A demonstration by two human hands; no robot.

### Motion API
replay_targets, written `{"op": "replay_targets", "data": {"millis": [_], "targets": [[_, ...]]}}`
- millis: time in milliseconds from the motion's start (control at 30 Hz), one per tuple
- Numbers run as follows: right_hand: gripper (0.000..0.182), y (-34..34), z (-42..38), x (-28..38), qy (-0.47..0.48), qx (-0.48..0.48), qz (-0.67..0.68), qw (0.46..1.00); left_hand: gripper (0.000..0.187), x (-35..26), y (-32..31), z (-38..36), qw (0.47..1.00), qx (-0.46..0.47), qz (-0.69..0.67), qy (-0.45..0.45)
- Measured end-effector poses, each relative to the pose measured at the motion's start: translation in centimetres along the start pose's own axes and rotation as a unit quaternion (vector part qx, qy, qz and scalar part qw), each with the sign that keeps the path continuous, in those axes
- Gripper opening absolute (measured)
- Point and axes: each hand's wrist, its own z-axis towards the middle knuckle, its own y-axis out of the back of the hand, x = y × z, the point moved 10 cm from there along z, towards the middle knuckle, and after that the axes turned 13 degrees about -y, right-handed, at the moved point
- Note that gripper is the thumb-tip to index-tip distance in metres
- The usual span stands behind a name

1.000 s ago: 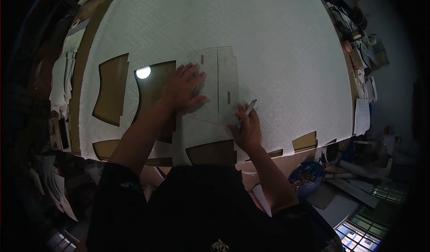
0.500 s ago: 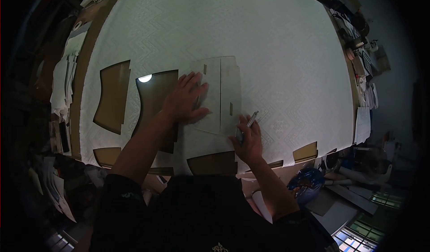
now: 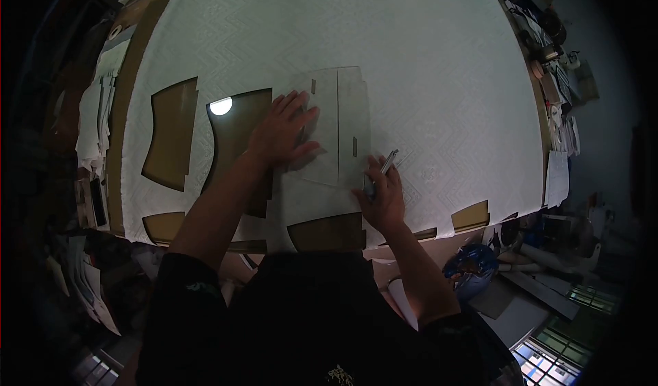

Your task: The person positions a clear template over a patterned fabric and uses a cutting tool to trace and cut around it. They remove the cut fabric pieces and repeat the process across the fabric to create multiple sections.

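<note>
A broad sheet of white fabric with a woven zigzag pattern [image 3: 439, 77] spreads under both sets of fingers and far beyond their tips. Below it, a brown, smooth-looking tabletop [image 3: 171, 136] shows through curved cut-outs, the nearest just beside the left fingers and partly under that wrist. The pale, see-through, flat template with straight edges [image 3: 351, 112] lies on the fabric between the two hands, its left side beneath the left fingers and its lower right corner near the right thumb.

The left hand [image 3: 279, 136] lies palm down, fingers extended and fanned apart, the thumb stretched sideways onto the template; it grips nothing. Its forearm slants up and inward from the near edge. The right hand [image 3: 382, 197] has its fingers curled around a slim silver pen-like stick [image 3: 389, 161], one end jutting past the fingertips, up and away from the template. Whether the right thumb touches the template cannot be told. That forearm slants inward from the other side, the wrist low near the fabric.

Small dark slots [image 3: 354, 147] mark the template, one just above the right fingers, another beside the left fingertips.
</note>
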Motion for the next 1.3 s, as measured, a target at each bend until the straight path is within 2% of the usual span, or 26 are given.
{"op": "replay_targets", "data": {"millis": [533,1300], "targets": [[0.050,0.34,-0.17,-0.43,0.001,-0.026,0.024,0.999,0.074,-0.12,0.19,0.23,1.000,-0.003,-0.006,0.003],[0.051,0.32,0.05,-0.54,-0.010,-0.015,0.024,1.000,0.077,-0.42,0.44,0.48,1.000,0.002,-0.002,-0.007]]}}
